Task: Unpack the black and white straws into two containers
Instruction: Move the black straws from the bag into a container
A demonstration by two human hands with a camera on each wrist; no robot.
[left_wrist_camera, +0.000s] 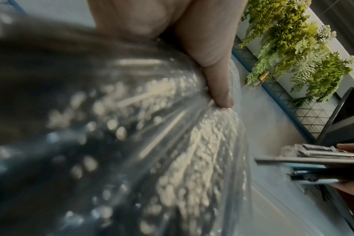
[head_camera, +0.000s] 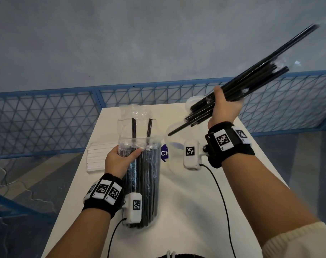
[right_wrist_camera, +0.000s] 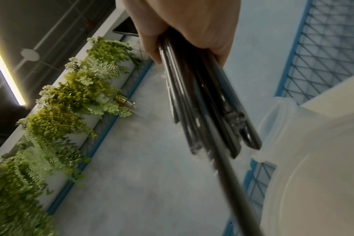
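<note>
My left hand (head_camera: 121, 159) grips a clear plastic bag of black straws (head_camera: 145, 183) that stands on the white table (head_camera: 192, 211); two straws (head_camera: 134, 127) poke up through its open top. In the left wrist view my thumb (left_wrist_camera: 218, 79) presses on the bag (left_wrist_camera: 131, 127). My right hand (head_camera: 223, 107) holds a bundle of black straws (head_camera: 251, 79) in the air, tilted up to the right. One straw has slid lower, its tip over a clear container (head_camera: 172, 138). A second clear container (head_camera: 194, 100) stands behind. The right wrist view shows the bundle (right_wrist_camera: 208, 103) beside a container (right_wrist_camera: 313, 159).
A pack of white straws (head_camera: 98, 157) lies on the table left of the bag. A blue mesh fence (head_camera: 46, 118) runs behind and beside the table. Cables trail from both wrist cameras across the table's near part. Green plants (right_wrist_camera: 61, 103) hang on a far wall.
</note>
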